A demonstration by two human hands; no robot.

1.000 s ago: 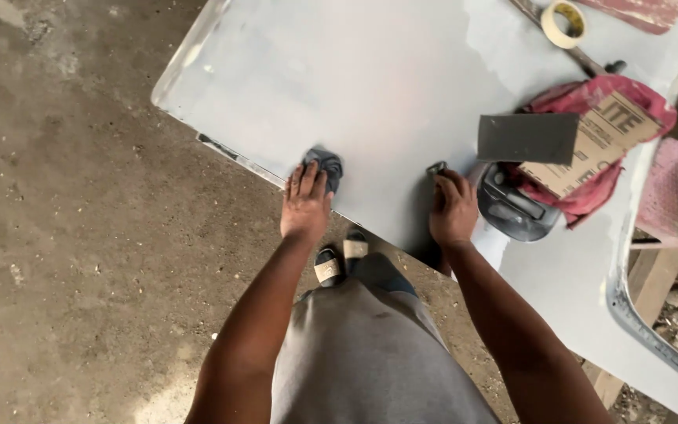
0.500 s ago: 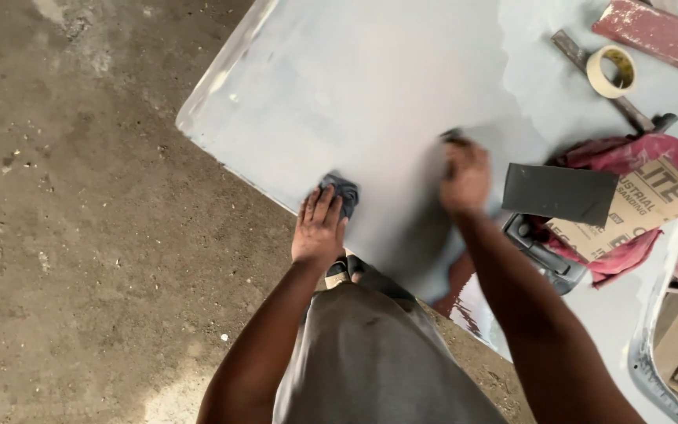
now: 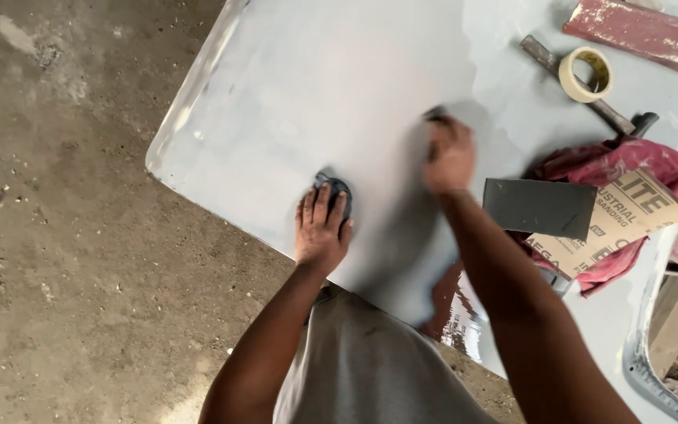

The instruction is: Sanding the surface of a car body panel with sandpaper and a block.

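Both my hands on the pale grey panel [image 3: 292, 118], each pressing something small and dark.

My left hand [image 3: 322, 232], low in the middle of the frame, lies flat with fingers spread over a dark pad [image 3: 334, 187] that peeks out past my fingertips. My right hand [image 3: 450, 155], up and to the right, is blurred and curled around a dark piece [image 3: 434, 115] at its top; I cannot tell how tightly. Just right of it lie 1 grey sanding sheet [image 3: 539, 207], a red rag [image 3: 629, 161] and a tape roll [image 3: 585, 74].

On panel [image 3: 315, 102]: L hand [image 3: 321, 232] near front edge, R hand [image 3: 450, 157] further in; tape roll [image 3: 586, 74], rag [image 3: 621, 169] at right.
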